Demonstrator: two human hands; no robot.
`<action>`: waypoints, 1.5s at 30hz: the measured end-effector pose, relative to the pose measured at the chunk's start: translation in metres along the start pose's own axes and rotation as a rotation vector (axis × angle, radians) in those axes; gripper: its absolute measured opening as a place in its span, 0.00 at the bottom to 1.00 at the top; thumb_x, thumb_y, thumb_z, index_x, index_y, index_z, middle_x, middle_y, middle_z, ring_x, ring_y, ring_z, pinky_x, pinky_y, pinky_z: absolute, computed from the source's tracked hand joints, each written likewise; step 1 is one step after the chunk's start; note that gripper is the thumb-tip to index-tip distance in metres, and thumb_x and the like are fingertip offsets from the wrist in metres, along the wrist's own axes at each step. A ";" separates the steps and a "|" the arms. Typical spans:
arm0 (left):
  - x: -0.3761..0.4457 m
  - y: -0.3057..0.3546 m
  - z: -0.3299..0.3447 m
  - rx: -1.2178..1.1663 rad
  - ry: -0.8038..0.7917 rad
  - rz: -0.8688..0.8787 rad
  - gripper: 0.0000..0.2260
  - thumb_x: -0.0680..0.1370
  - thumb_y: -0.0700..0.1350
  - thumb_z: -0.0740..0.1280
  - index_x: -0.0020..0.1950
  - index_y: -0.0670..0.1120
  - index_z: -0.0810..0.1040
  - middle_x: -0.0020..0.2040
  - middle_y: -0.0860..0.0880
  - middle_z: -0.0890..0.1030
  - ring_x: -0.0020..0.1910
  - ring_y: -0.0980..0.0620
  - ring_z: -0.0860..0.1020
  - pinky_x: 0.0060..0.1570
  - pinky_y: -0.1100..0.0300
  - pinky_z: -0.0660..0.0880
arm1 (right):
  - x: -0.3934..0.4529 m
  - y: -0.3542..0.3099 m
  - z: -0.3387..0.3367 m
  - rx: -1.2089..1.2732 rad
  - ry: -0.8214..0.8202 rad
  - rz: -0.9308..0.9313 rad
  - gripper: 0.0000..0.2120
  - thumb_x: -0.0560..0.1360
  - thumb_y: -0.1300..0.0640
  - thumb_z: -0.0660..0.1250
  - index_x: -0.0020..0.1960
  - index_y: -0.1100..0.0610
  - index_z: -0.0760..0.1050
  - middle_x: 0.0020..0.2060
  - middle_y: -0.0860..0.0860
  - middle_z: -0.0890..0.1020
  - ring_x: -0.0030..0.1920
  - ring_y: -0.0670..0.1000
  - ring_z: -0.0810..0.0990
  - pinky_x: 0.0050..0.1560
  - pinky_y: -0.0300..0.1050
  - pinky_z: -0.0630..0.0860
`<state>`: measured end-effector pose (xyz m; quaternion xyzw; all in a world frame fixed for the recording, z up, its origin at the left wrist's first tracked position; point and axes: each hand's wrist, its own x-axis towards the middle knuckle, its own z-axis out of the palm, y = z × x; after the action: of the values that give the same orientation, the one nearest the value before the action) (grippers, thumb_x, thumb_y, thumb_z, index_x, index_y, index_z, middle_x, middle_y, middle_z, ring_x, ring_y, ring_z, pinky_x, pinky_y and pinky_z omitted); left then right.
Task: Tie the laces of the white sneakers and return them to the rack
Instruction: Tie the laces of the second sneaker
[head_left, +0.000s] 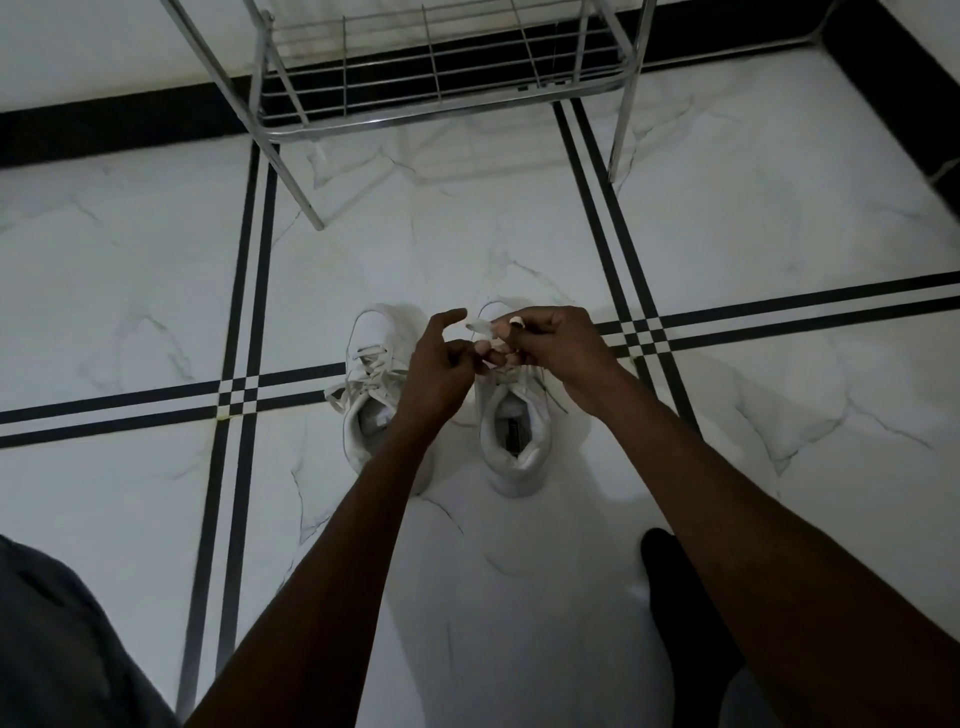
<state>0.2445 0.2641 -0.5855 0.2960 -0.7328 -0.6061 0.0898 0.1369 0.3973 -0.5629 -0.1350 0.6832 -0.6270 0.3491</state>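
Both hands meet over the right sneaker (511, 426) and cover its tongue and most of its lacing, so how far the knot has got cannot be made out. The left forearm crosses the heel side of the left sneaker (371, 384) and hides part of its collar. The rack (441, 78) is cut off by the top edge; only its lowest wire shelf and two front legs show. A dark shape low on the right, beside the right forearm, is too dim to identify, and grey cloth (57, 639) fills the lower left corner.

The floor (519, 234) is glossy white marble-look tile with faint grey veins, crossed by paired black inlay stripes. The rack is shiny metal tube with a thin wire grid shelf, and a black skirting band runs behind it.

The sneakers are plain white, smooth-surfaced and low cut, with flat white laces. They stand side by side on the floor in front of the rack, well apart from it, toes pointing toward it. The left sneaker's laces lie loose, one end spilling out over its side.

The left hand (441, 364) is curled, thumb raised, fingers closed on a strand of lace (478, 326). The right hand (558, 340) is curled tight, pinching the lace between thumb and fingertips
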 end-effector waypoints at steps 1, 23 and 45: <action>0.000 -0.001 -0.001 -0.007 0.007 -0.010 0.21 0.82 0.39 0.68 0.74 0.45 0.70 0.48 0.44 0.88 0.44 0.48 0.86 0.59 0.44 0.82 | 0.001 -0.001 -0.004 -0.052 -0.052 -0.010 0.10 0.75 0.62 0.74 0.54 0.66 0.84 0.47 0.66 0.86 0.42 0.56 0.85 0.43 0.42 0.82; -0.002 0.012 0.003 0.275 -0.018 0.177 0.15 0.80 0.34 0.65 0.61 0.45 0.86 0.54 0.49 0.88 0.46 0.61 0.84 0.51 0.56 0.81 | 0.007 0.001 -0.003 -0.554 0.172 -0.253 0.03 0.69 0.60 0.78 0.43 0.57 0.86 0.33 0.40 0.82 0.33 0.39 0.82 0.37 0.29 0.78; -0.035 -0.008 -0.025 1.107 0.224 0.050 0.08 0.72 0.40 0.72 0.48 0.50 0.84 0.44 0.49 0.86 0.60 0.41 0.75 0.66 0.38 0.61 | -0.010 0.045 -0.071 -0.443 0.394 0.313 0.19 0.70 0.48 0.78 0.47 0.64 0.85 0.46 0.59 0.87 0.51 0.58 0.85 0.59 0.53 0.81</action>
<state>0.2877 0.2613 -0.5789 0.3442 -0.9341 -0.0939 0.0126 0.1095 0.4660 -0.6048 0.0229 0.8696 -0.4161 0.2647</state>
